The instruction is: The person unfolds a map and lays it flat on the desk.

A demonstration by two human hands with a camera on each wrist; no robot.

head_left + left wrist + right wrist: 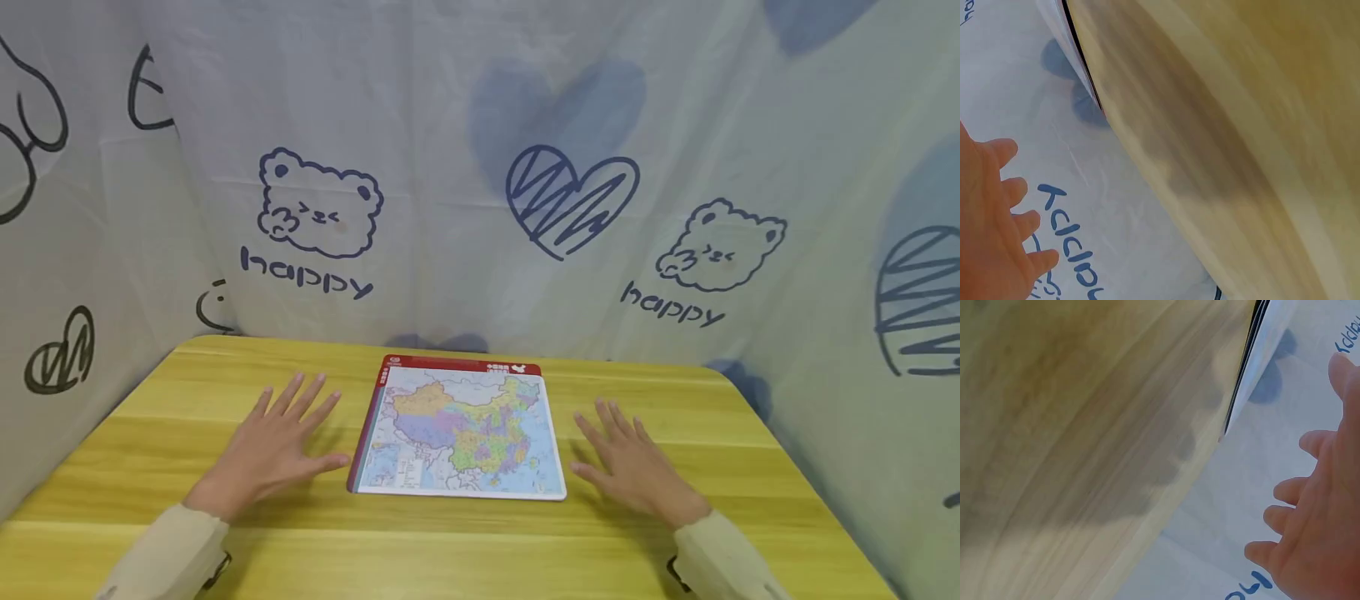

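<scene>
A flat rectangular map board (465, 433) with a red top border, showing a coloured map of China, lies on the wooden table in the head view. To its left is my left hand (273, 454), palm down with fingers spread, the thumb close to the board's left edge. On the other side my right hand (630, 467) has its fingers spread too, a little apart from the board's right edge. Both hands hold nothing. The left wrist view has the left hand (991, 219) at its edge, and the right wrist view has the right hand (1316, 506). The board's thin edge (1250, 369) shows there.
The yellow wood-grain table (450, 550) has rounded far corners. A pale curtain (450, 275) with bear, heart and "happy" drawings hangs behind it and along both sides. Hand shadows fall on the tabletop in both wrist views.
</scene>
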